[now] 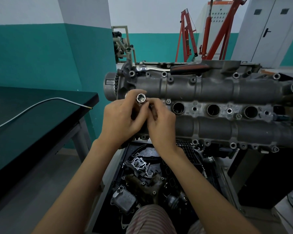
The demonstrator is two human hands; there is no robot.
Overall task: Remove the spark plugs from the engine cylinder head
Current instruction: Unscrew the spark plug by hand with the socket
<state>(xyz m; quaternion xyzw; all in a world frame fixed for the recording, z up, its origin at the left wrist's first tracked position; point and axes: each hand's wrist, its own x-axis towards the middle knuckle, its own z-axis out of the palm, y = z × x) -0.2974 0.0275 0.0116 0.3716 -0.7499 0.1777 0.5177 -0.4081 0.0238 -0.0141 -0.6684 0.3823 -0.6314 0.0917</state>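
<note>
The grey engine cylinder head [210,89] lies across the middle, with three open round plug wells [213,109] in a row along its centre. At its left end my left hand [120,119] grips a metal spark plug socket [141,98], its open end facing the camera. My right hand [161,122] pinches the socket's side with its fingertips. Both hands cover the leftmost well, so what is in it is hidden. No spark plug shows.
A ratchet [172,68] with a dark handle lies on the head's far edge. A dark table [41,112] with a bent metal tube [41,104] stands to the left. A black tray [142,179] of engine parts sits below. A red engine hoist [210,31] stands behind.
</note>
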